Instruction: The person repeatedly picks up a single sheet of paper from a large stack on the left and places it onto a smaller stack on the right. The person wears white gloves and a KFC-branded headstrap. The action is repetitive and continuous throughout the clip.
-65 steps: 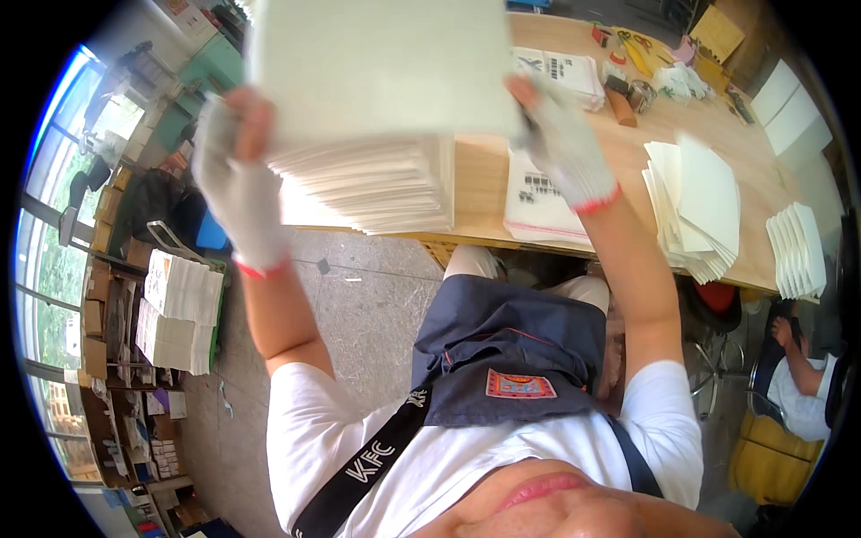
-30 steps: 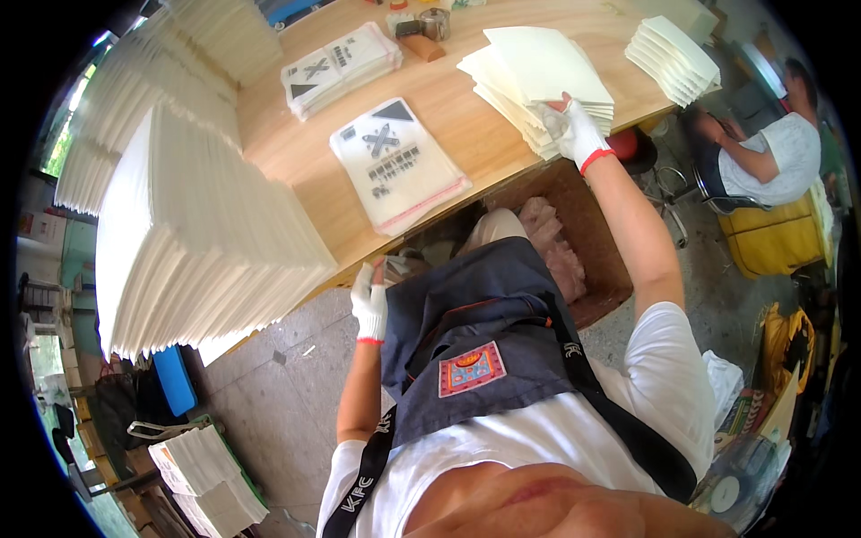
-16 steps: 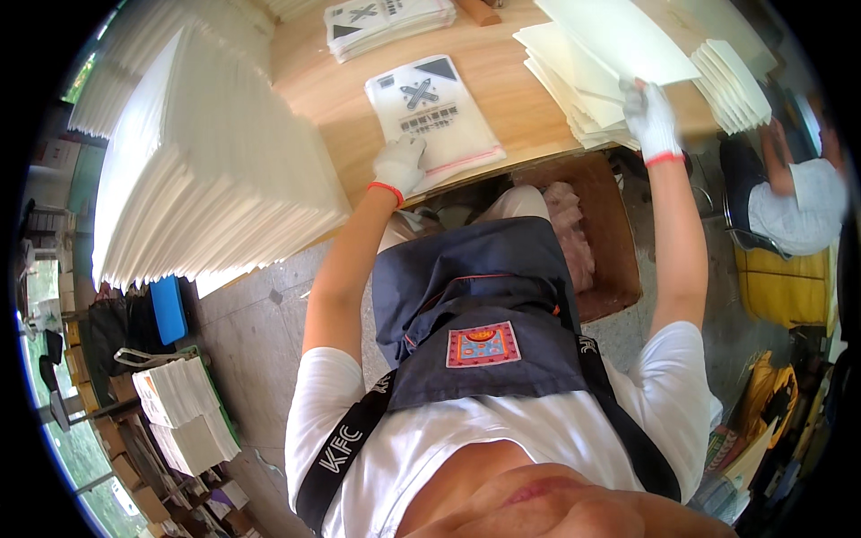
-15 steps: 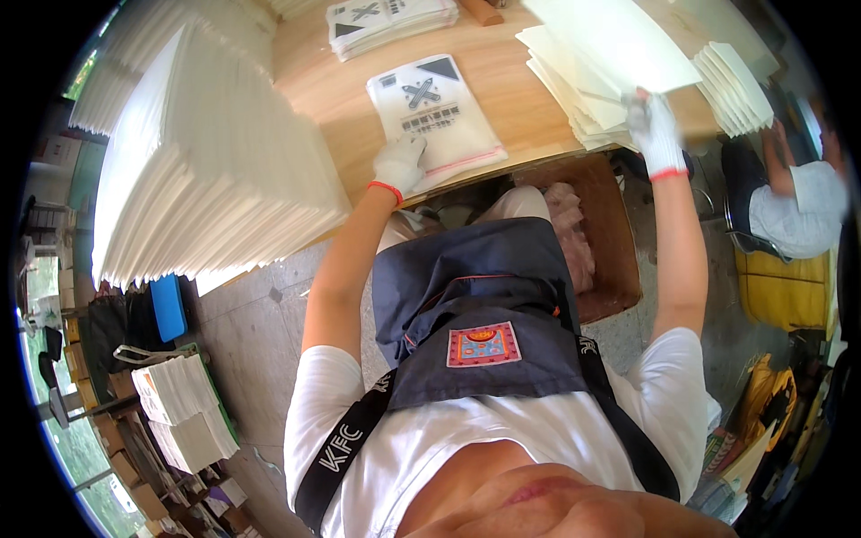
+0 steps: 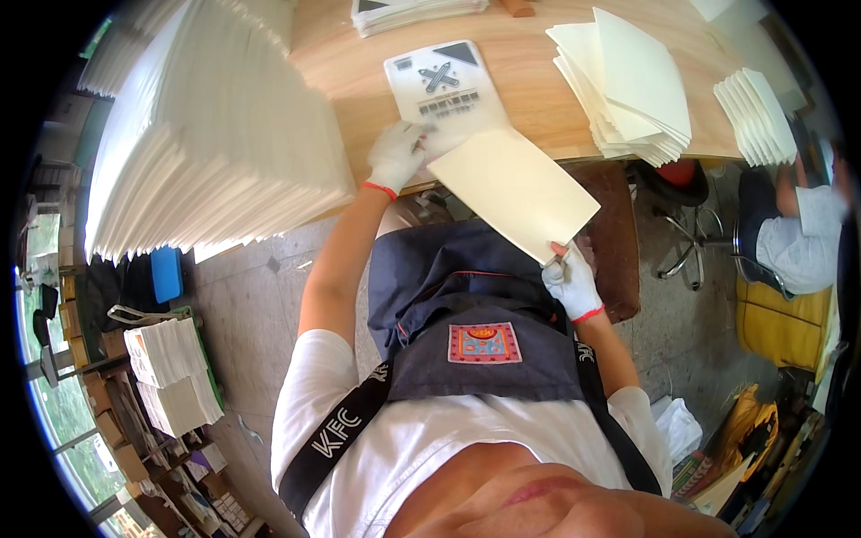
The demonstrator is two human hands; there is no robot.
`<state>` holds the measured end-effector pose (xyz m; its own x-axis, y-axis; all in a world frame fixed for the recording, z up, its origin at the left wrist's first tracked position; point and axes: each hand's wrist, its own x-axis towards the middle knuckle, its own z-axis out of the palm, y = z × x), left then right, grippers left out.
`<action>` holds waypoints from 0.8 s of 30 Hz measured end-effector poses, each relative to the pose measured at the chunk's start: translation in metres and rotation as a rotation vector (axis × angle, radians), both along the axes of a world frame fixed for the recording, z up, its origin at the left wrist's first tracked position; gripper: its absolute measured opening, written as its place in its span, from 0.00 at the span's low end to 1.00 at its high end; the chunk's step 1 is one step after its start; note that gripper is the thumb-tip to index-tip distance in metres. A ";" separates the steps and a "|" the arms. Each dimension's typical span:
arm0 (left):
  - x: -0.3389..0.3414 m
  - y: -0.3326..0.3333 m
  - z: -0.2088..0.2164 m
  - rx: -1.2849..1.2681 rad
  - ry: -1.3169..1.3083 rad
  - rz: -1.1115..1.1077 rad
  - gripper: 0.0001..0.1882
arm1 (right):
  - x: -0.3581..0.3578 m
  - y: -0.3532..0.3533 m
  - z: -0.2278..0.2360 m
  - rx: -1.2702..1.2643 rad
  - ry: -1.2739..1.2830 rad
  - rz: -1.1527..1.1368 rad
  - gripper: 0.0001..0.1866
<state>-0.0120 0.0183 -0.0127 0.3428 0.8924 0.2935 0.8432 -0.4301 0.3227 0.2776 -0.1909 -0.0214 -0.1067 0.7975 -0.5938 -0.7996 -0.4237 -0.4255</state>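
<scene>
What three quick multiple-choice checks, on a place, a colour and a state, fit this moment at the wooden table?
1. Where does the left hand rest?
A. on the printed flat plastic bag
B. on the tall white sheet stack
C. on the apron

2. What colour are the glove cuffs?
A. blue
B. red
C. green

3. How is the cream rectangular sheet held?
A. lying flat on the floor
B. folded in half
C. pinched at its near corner by the right hand

Answers: 1 A, fingers lie on the bag's near edge; 2 B, red bands at both wrists; 3 C, fingertips grip the corner.
</scene>
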 end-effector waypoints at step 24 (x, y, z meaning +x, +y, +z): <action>0.113 -0.070 -0.084 -1.387 -2.647 -0.225 0.23 | -0.063 -0.009 0.034 0.188 -0.084 0.104 0.10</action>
<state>0.1006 -0.0517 -0.0968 0.5252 0.8355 -0.1618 -0.8483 0.4987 -0.1782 0.2146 -0.1997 0.0128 -0.1506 0.8824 -0.4458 -0.7142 -0.4089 -0.5681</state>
